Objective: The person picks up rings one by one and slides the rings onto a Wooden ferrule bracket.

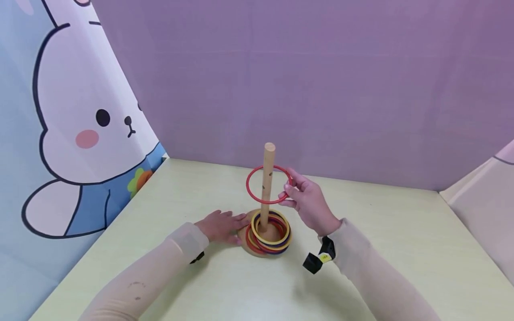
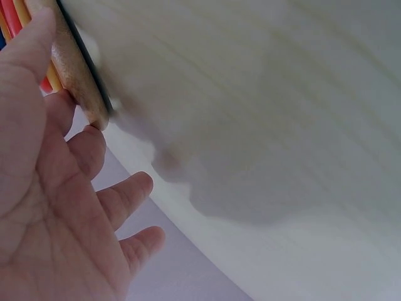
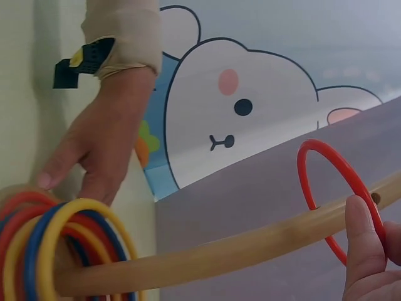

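Note:
A red ring (image 1: 247,187) is pinched between the thumb and fingers of my right hand (image 1: 309,200). It encircles the upper part of the upright wooden peg (image 1: 269,156), as the right wrist view also shows. Around the foot of the peg lie several stacked rings (image 3: 47,251), red, yellow and blue. They rest on the round wooden base (image 2: 75,69). My left hand (image 1: 221,226) touches the left side of that base with its fingers stretched out. In the left wrist view its thumb lies over the base and some fingertips meet the edge.
A pale tabletop (image 1: 401,232) holds the stand near its middle. Behind it hangs a plain purple backdrop (image 1: 321,89). A cloth printed with a cartoon rabbit (image 1: 72,89) runs along the left side, and another pale cloth (image 1: 490,196) hangs at the right.

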`<state>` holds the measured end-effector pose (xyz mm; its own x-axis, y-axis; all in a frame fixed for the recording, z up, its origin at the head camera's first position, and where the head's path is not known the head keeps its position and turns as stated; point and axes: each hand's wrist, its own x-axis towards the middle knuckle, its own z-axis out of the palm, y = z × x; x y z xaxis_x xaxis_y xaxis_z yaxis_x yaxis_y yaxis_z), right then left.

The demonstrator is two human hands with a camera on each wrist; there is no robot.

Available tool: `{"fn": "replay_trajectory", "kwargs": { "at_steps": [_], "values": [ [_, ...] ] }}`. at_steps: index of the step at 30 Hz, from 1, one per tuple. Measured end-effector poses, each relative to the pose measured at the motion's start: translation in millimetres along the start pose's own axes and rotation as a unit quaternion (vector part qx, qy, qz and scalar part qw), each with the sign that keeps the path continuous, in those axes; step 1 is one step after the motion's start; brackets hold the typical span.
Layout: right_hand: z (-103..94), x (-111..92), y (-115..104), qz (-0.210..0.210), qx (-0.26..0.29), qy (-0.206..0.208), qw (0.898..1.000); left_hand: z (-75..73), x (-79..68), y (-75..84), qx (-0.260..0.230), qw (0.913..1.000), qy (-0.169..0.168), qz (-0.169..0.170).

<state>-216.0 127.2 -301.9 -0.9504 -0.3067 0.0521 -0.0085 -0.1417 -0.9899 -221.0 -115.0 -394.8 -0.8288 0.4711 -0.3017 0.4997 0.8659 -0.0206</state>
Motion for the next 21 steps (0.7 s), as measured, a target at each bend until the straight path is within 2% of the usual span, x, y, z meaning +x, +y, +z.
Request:
{"fn": "replay_trajectory", "kwargs": {
  "at_steps": [7, 14, 21],
  "values": [
    [-3.9, -4.0, 21.5, 0.014, 0.001, 0.002, 1.0, 2.4, 1.1, -1.3, -0.009, 1.0, 0.002, 0.0],
    [-10.6, -7.8, 45.9, 0.044, -0.005, 0.006, 0.999, 2.7, 2.8, -0.7, 0.006, 1.0, 0.003, -0.001],
    [-13.7, -10.6, 67.3, 0.054, -0.008, -0.002, 0.999, 2.6, 2.4, -0.8, -0.003, 1.0, 0.005, 0.0]
  ]
}}
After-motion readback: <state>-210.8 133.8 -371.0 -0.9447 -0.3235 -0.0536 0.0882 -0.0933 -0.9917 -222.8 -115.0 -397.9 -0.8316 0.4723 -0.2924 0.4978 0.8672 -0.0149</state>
